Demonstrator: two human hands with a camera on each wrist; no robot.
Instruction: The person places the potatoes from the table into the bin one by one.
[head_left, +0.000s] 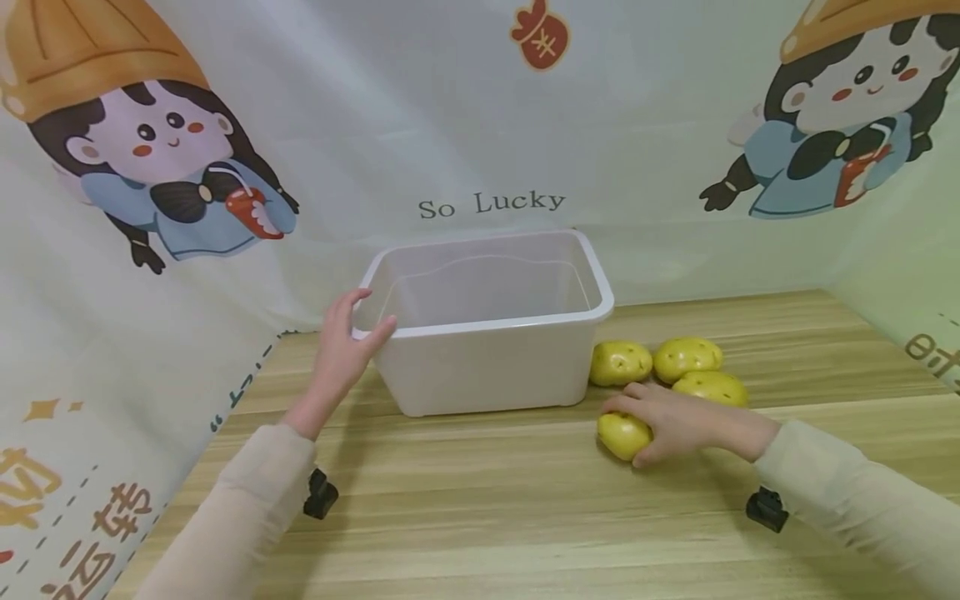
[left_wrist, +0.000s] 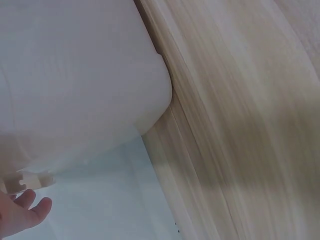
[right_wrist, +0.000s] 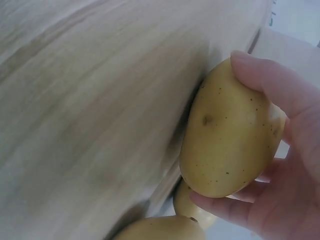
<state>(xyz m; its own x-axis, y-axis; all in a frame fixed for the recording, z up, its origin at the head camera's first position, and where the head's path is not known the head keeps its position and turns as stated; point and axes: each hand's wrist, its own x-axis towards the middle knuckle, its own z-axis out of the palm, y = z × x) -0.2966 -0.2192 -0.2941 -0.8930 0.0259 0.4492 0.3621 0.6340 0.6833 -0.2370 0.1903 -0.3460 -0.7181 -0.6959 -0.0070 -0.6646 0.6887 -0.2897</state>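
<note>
A white plastic bin [head_left: 487,367] stands upright at the back of the table, its inside bare where it shows. My left hand [head_left: 341,346] holds the bin's rim at the left front corner, thumb over the near edge and fingers at the left side. In the left wrist view only a few fingertips [left_wrist: 37,210] show beside the bin wall [left_wrist: 85,75]. Low over the table, right of the bin, my right hand [head_left: 671,421] grips a yellow potato [right_wrist: 232,132], thumb on one side and fingers on the other. Behind it lie three more potatoes [head_left: 688,358], close together.
The wood-grain table [head_left: 480,517] runs under everything. A printed cloth [head_left: 480,133] hangs right behind the bin and along both sides. Small black devices [head_left: 320,493] show beneath each sleeve, near the wrists.
</note>
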